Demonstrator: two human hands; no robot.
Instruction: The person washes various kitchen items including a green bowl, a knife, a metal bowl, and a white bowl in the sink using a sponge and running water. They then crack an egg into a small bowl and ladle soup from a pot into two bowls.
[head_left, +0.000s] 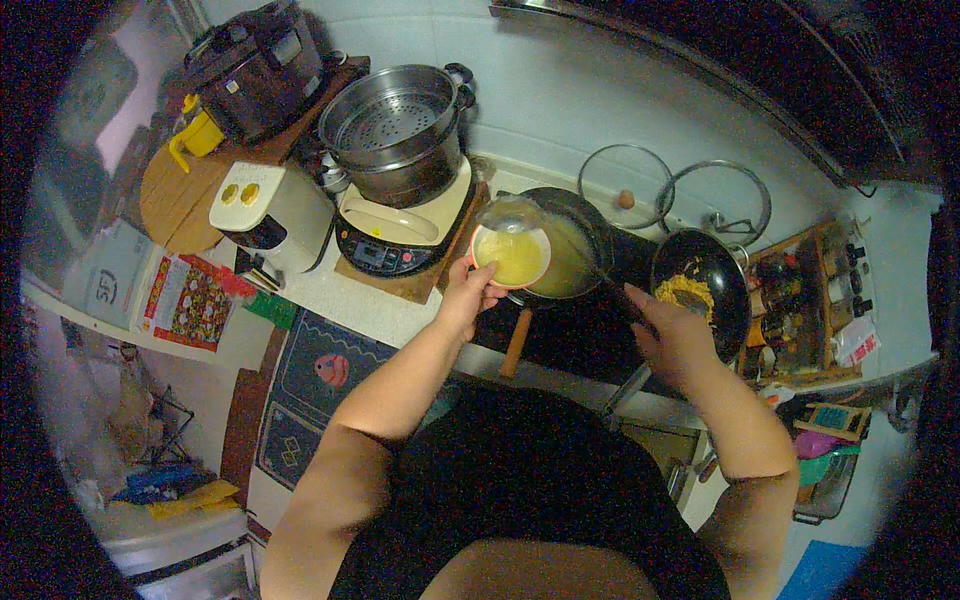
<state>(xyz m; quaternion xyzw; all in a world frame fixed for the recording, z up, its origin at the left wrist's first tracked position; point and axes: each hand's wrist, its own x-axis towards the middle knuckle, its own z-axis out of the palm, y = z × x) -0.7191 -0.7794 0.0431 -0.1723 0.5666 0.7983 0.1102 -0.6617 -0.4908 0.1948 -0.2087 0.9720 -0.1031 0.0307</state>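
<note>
My left hand (472, 292) grips a white bowl (517, 259) with an orange rim, holding it over the near left edge of a dark pot (566, 255). Yellow liquid is in the bowl, and paler, yellowish liquid fills part of the pot. A ladle (511, 215), blurred, hangs over the bowl's far side. Its dark handle runs across the pot to my right hand (671, 326), whose fingers are closed around the end. Just right of that hand, a black wok (727, 285) contains crumbly yellow food (686, 289), partly hidden by my hand.
Two glass lids (626, 199) lean against the wall behind the stove. A steamer pot (405, 165) sits on a cream induction cooker (375, 259) at left, beside a white appliance (277, 214). A wooden handle (515, 345) juts over the stove's front. Right stands a spice rack (787, 315).
</note>
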